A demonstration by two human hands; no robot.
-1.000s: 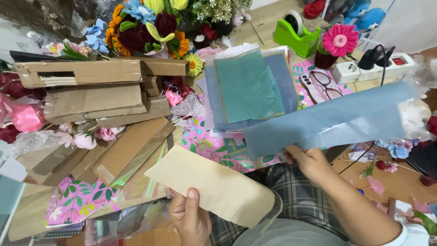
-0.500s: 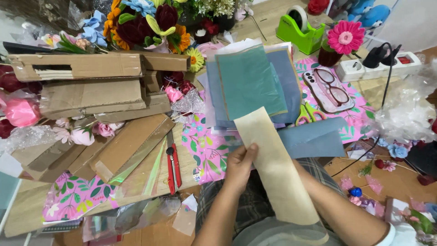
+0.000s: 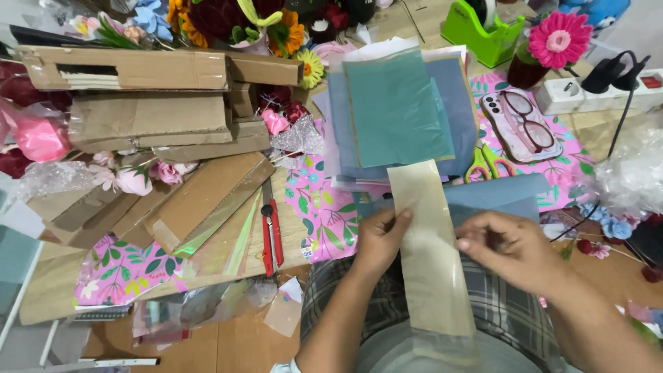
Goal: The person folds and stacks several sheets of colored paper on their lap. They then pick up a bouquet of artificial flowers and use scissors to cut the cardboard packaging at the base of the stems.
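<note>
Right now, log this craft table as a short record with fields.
Left hand: grips left edge of the tan paper strip
Right hand: pinches the strip's right edge
Under strip: blue paper sheet
Behind: stack of blue and teal sheets
Left of hands: red-handled cutter, cardboard boxes
Far right: power strip

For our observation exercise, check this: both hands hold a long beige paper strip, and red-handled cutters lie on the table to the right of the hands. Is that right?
Not quite. The head view shows the red-handled cutters lying to the left of the hands, beside the cardboard. The rest stands: the left hand and right hand hold the long beige paper strip.
</note>
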